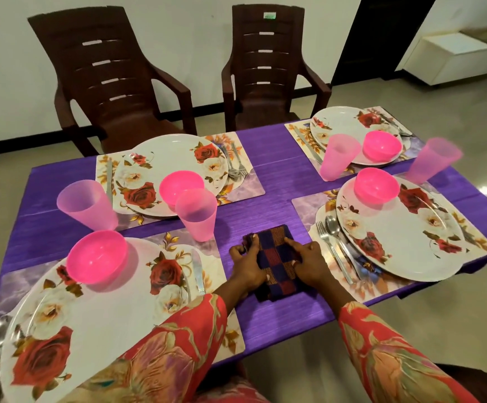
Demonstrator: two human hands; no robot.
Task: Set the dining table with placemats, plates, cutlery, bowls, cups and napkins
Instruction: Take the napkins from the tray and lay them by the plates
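Checked napkin gripped on the purple surface.
Left hand and right hand both pinch its folded edges.

Left hand and right hand curled, forearms converging.
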